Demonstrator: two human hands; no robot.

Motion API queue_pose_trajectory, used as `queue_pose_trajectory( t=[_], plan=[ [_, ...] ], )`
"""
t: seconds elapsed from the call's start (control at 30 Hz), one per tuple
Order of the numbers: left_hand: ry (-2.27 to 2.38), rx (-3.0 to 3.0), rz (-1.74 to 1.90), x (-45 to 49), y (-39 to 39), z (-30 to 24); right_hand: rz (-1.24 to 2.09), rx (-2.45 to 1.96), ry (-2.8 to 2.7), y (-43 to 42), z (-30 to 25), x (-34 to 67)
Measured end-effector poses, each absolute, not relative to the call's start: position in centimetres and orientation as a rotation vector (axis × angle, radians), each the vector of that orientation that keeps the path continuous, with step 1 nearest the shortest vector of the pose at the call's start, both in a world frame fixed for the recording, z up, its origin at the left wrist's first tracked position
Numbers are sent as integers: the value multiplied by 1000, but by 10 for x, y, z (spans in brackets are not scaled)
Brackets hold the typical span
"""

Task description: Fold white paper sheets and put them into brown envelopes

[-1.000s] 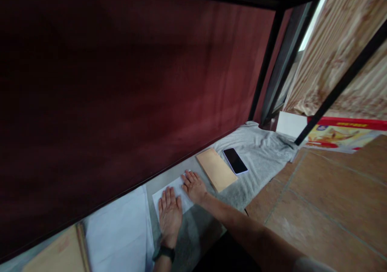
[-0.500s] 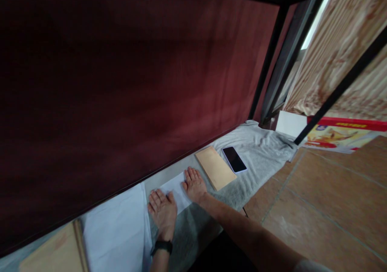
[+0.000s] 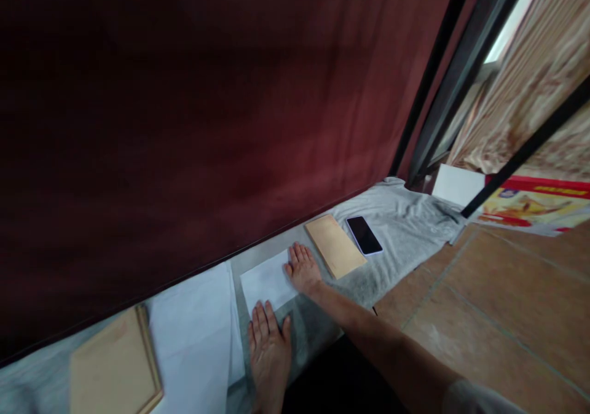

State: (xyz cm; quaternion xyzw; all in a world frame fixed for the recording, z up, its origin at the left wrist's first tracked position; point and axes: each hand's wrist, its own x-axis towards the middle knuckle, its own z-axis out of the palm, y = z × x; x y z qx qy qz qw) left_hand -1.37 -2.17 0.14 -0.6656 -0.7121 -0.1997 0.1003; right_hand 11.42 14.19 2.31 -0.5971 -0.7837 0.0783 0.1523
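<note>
A folded white sheet of paper (image 3: 266, 280) lies flat on the grey cloth (image 3: 401, 217). My right hand (image 3: 304, 269) rests flat on its right end, fingers stretched out. At the near edge of the same sheet, my left hand (image 3: 268, 343) lies palm down with its fingers extended, the fingertips touching the paper. Just right of my right hand is a tan envelope (image 3: 335, 246). Left of my left hand lies a stack of larger white sheets (image 3: 193, 334).
A stack of brown envelopes (image 3: 115, 365) sits at the far left. A phone (image 3: 364, 236) lies beside the single envelope. Behind stands a dark red panel (image 3: 258, 125). Black bars (image 3: 428, 76) and a printed box (image 3: 530, 202) are on the right, above the tiled floor (image 3: 502, 291).
My left hand has slid from the left end of the folded paper down to its near edge, baring more of the sheet. My right hand stays on the right end. The view has shifted slightly.
</note>
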Motion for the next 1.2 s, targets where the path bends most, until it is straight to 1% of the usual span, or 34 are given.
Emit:
queue_pose_trajectory(
  t=[0.17, 0.33, 0.43, 0.6, 0.73, 0.9, 1.03, 1.1, 1.2],
  plan=[
    [-2108, -1973, -598, -9, -23, 10, 220, -1693, -2253, 133, 31, 113],
    [-2077, -2010, -571, -7, -22, 13, 238, -1350, -2387, 84, 22, 117],
    [-2098, -1995, -549, -7, -22, 14, 220, -1254, -2429, 54, 16, 134],
    [-2143, -1977, -482, -8, -22, 15, 196, -1369, -2382, 33, 18, 165],
    [-2159, -1934, -457, 4, -22, 16, 181, -1445, -2354, 30, 21, 170],
    [-2070, -2118, -399, 7, 13, 41, 236, -1473, -2341, 28, 26, 168],
    [-2332, -1794, -428, -20, 44, 58, 248, -1509, -2308, 28, 27, 167],
    [-2282, -1858, -420, -24, 41, 55, 242, -1517, -2308, 28, 26, 167],
    [-2095, -2112, -382, -7, 19, 37, 225, -1534, -2310, 27, 24, 166]
  ],
)
